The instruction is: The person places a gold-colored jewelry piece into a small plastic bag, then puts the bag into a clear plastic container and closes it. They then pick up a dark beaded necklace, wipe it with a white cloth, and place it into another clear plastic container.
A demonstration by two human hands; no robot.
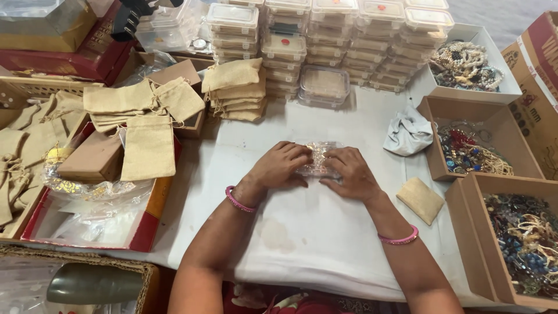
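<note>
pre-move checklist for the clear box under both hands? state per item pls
1. Both hands on the clear plastic box: ok, left hand and right hand press on it from either side.
2. Box flat on the white table cover: ok.
3. Lid fully snapped shut: cannot tell, fingers cover the edges.
4. Contents inside: ok, beaded pieces show through the lid.
5. Burlap pouch close by: ok, lies right of the right hand, not touching it.
6. Stack of clear boxes behind: ok, upright, apart from the hands.
</note>
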